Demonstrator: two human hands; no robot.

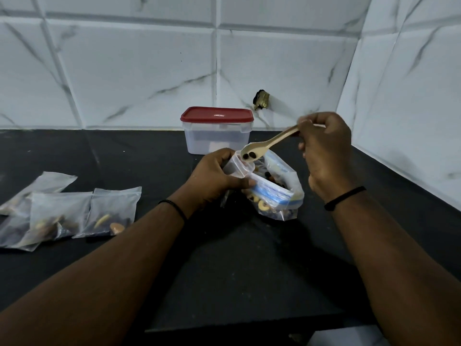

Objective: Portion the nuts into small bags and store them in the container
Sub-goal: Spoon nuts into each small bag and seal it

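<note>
Nuts [270, 182] lay mixed in a large clear zip bag [287, 193] standing open on a black table [237, 258], just in front of the person and right of centre. Largest in view was a white marble-patterned tiled wall [149, 71] running behind the table and along its right side, with a small dark hole [261, 99] in it above the table edge. Two bare forearms reached in from the bottom, each wrist wearing a thin black band. At the back of the table, against the wall, stood a clear container [217, 139] with a red lid [216, 114] closed on it. On the left of the table lay several small bags [82, 213], filled with nuts, flat and overlapping one another. The left hand [214, 177] curled its fingers around a small bag [239, 166], gripping it with the mouth held open, touching the large bag's left side. The right hand [324, 156] pinched the handle end of a pale spoon [264, 146], raised above the large bag. The spoon's bowl sat right at the mouth of the held bag, carrying a few dark pieces [249, 156].
</note>
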